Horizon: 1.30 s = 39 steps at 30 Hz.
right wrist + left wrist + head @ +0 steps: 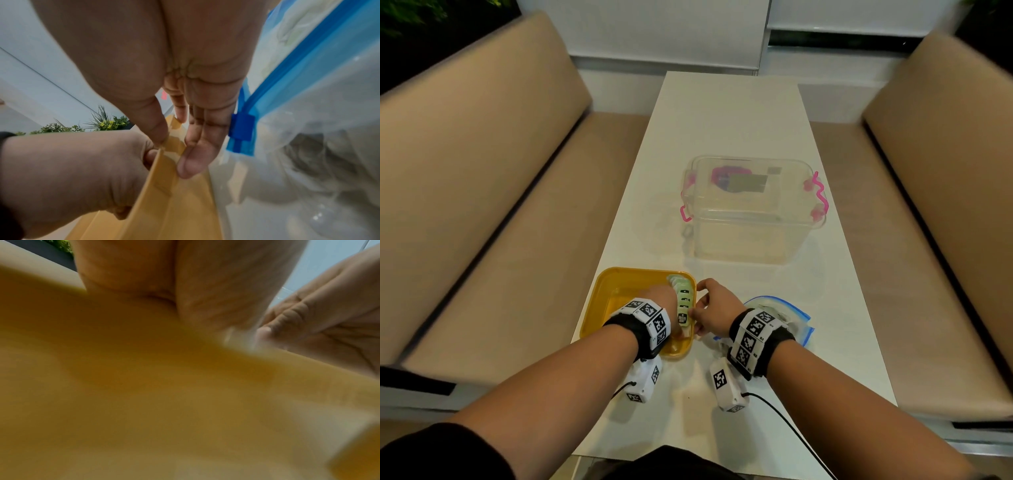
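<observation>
- Progress, judging by how things lie: a row of pale green flat packets (pixel 684 301) stands on edge along the right side of the shallow square yellow plastic tray (pixel 630 287), low in the head view. None has left it, so the gathering looks barely begun.
- Left to do: lift the packets out. They probably belong in the clear zip bag with the blue slider (pixel 796 317) lying just right of the tray, or in the transparent lidless storage box with pink handles (pixel 753 219) at mid-frame on the long white table (pixel 722 113).
- The left hand (pixel 661 298) reaches down inside the tray, fingers against the packets' left face. Whether they clamp them is hidden.
- The right hand (pixel 717 305) meets it from the right. Its thumb tip rests on the tray's rim and its fingers (pixel 197 139) lie nearly straight down the outer wall, loose, gripping nothing.
</observation>
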Each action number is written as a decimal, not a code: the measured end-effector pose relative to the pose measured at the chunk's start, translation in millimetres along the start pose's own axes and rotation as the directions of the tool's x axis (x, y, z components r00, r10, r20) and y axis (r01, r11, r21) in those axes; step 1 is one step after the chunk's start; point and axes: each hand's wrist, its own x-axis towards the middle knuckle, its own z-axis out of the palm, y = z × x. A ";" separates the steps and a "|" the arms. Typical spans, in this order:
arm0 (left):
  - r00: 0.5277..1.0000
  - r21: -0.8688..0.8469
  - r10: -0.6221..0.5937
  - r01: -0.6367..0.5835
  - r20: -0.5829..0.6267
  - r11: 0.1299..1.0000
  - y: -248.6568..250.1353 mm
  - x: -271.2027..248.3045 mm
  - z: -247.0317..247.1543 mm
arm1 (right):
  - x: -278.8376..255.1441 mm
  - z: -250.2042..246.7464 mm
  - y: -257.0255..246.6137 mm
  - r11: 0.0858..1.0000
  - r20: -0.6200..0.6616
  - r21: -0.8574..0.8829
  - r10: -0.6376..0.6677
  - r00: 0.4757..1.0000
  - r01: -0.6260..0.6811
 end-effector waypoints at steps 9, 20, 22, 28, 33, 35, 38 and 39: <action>0.989 -0.019 -0.112 0.111 -0.100 0.994 -7.5 -7.0 -18.3 | -10.4 -46.7 5.4 0.989 -0.200 0.002 -0.146 0.969 0.150; 0.897 -0.232 0.311 -0.390 -0.314 0.891 103.7 -27.3 -19.6 | -46.2 -120.2 69.8 0.904 -0.266 -0.424 -0.180 0.947 0.053; 0.905 -0.171 0.345 -0.391 -0.247 0.904 122.5 -23.6 -6.9 | -51.5 -122.9 79.9 0.846 -0.205 -0.534 -0.116 0.972 -0.011; 0.950 0.011 0.221 -0.224 -0.220 0.975 133.4 -12.0 21.3 | -60.4 -113.9 108.5 0.754 -0.061 -0.649 0.084 0.995 -0.103; 0.977 -0.018 0.005 -0.009 -0.212 1.000 123.7 -19.0 29.7 | -57.4 -111.3 120.8 0.888 -0.035 -0.439 0.133 0.990 -0.135; 0.987 0.003 -0.030 0.031 -0.160 1.000 124.1 -20.4 28.3 | -54.3 -109.9 119.6 0.931 -0.053 -0.340 0.125 0.991 -0.136; 0.988 -0.041 0.009 -0.016 -0.151 0.999 127.5 -20.5 22.1 | -52.8 -108.3 114.8 0.941 -0.143 -0.310 0.094 0.985 -0.134; 0.988 -0.098 0.011 -0.026 -0.154 0.995 129.4 -21.2 19.0 | -52.4 -108.3 114.0 0.936 -0.172 -0.326 0.077 0.982 -0.130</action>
